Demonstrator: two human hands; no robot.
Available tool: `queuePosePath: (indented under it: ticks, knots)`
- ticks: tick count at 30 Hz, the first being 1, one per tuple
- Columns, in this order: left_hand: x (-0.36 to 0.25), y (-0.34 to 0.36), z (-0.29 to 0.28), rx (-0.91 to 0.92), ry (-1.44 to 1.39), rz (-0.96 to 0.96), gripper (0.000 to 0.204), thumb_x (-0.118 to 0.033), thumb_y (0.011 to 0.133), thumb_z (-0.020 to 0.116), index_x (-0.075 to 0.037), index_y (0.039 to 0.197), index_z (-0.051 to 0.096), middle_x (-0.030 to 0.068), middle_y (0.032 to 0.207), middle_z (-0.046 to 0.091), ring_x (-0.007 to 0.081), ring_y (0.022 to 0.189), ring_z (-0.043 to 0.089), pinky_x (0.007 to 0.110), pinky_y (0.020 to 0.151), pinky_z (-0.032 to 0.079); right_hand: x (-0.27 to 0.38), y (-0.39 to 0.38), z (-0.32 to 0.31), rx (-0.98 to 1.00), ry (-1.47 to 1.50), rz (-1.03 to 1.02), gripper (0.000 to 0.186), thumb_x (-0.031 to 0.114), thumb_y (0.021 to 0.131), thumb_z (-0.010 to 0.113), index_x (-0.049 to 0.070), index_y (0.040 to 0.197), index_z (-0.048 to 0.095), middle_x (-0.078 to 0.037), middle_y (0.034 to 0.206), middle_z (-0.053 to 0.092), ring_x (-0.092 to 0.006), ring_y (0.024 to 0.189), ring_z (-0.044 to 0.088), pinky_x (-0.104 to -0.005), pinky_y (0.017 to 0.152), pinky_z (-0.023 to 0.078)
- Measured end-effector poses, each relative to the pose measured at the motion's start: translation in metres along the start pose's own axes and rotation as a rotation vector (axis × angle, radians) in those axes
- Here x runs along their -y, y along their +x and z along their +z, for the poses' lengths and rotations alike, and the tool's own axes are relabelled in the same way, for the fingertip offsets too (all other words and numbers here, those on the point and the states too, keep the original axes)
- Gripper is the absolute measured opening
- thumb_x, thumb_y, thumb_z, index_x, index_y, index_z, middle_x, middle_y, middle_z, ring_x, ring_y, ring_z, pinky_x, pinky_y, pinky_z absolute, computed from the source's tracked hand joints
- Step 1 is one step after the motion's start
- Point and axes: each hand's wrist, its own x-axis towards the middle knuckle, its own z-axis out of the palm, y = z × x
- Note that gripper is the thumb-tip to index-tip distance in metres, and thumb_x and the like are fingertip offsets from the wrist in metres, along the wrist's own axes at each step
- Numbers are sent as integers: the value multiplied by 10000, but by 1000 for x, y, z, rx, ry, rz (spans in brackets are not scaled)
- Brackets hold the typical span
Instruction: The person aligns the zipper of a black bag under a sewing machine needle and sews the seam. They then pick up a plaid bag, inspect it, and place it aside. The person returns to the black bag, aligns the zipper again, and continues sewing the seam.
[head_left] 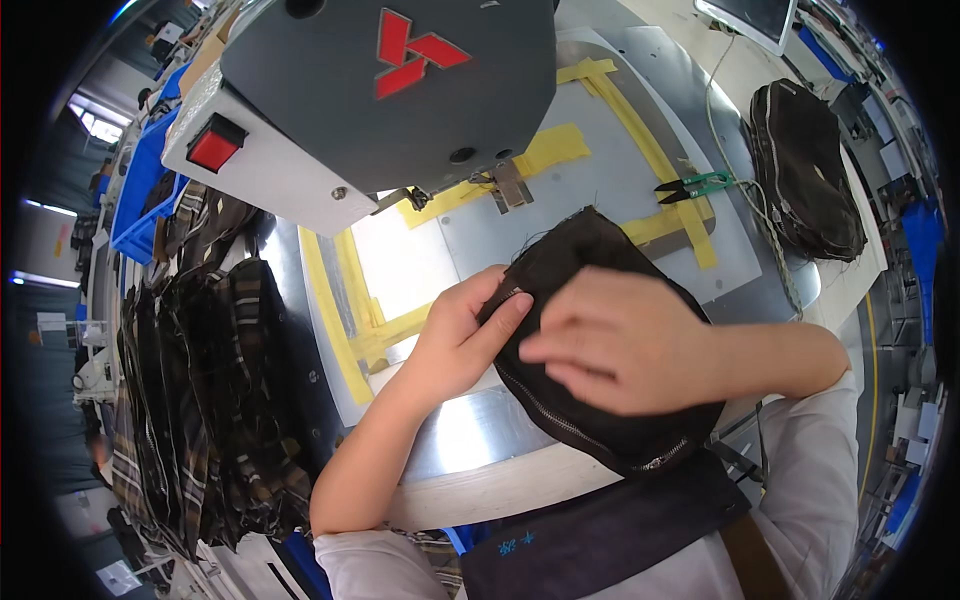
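Observation:
A black fabric pouch (600,250) with a metal zipper curving along its near edge lies tilted over the front edge of the machine's plate. Loose threads stick out along its far edge. Gripping its left edge is my left hand (468,335), with the thumb on top and the other fingers partly hidden. My right hand (625,340) is over the middle of the pouch, its fingers bent and smeared by motion. Whether those fingers pinch anything cannot be made out.
A sewing machine head (400,110) overhangs the metal plate (460,440), which carries yellow tape (350,290). Green-handled thread snips (700,187) lie to the right, near another black zippered pouch (805,170). Plaid and black fabric pieces (205,390) hang at left, below a blue bin (150,215).

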Motion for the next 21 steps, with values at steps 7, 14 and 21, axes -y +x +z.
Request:
queuePosePath:
  ticks: [7,14,21]
  knots:
    - [-9,2,-5,-51,109,-22,159,-103,891,645,10,1001,624,37,826,626,84,762,540,243,706,453,-46,29,-15,81,8,191,184,188,798,686,42,901,644,-67,833,626,-241,754,594,-320,631,460]
    - [-16,3,-8,-195,14,-63,149,-72,835,709,5,947,649,8,807,646,48,720,554,200,671,457,-33,47,-26,221,364,661,190,206,872,654,21,833,640,1,659,578,-66,602,494,-249,540,385]
    - [-29,1,-14,-109,216,-1,117,-45,810,704,10,901,654,38,788,636,100,727,571,244,691,465,-44,50,-24,353,531,729,213,223,884,648,20,822,653,31,678,571,-44,624,478,-224,563,374]
